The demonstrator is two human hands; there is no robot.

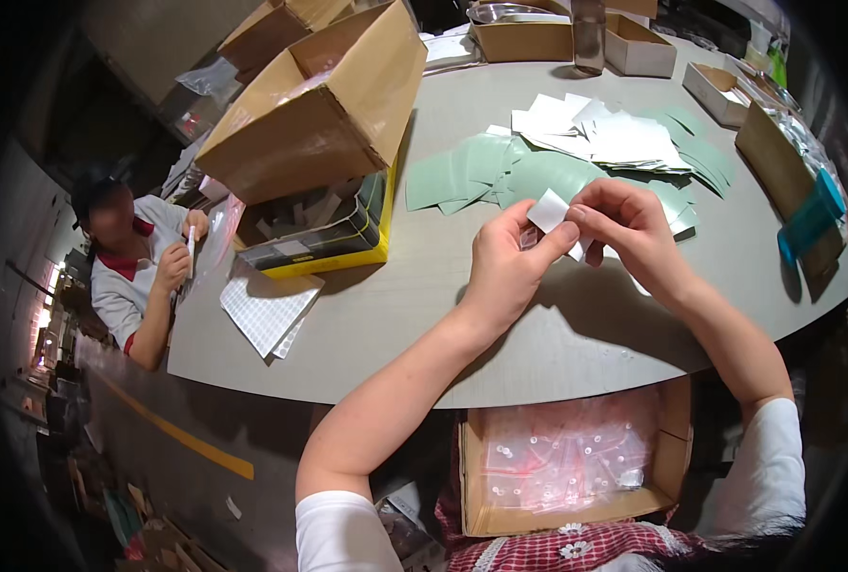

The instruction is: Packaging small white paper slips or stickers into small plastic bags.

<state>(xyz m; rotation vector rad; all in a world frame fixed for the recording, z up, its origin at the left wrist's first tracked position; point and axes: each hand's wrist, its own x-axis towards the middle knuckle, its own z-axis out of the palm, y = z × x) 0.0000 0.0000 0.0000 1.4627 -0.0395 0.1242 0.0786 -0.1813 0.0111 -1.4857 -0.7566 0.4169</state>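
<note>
Above the grey table, my left hand (pixel 508 255) is closed with thumb and fingers around a small white card (pixel 549 211). My right hand (pixel 631 227) pinches at the card's right side, its thumb close to my left thumb. Something shiny, perhaps clear plastic, shows between my left fingers, but I cannot make it out. Just beyond my hands lies a spread of pale green cards (pixel 462 174), with a loose pile of white cards (pixel 624 143) on top and behind.
A tilted cardboard box (pixel 295 143) rests over a black and yellow box (pixel 329 248) at the left, beside gridded white sheets (pixel 268 310). On my lap, a carton (pixel 474 477) holds clear plastic bags. A blue-green plastic thing (pixel 813 217) stands right. A co-worker (pixel 124 257) sits left.
</note>
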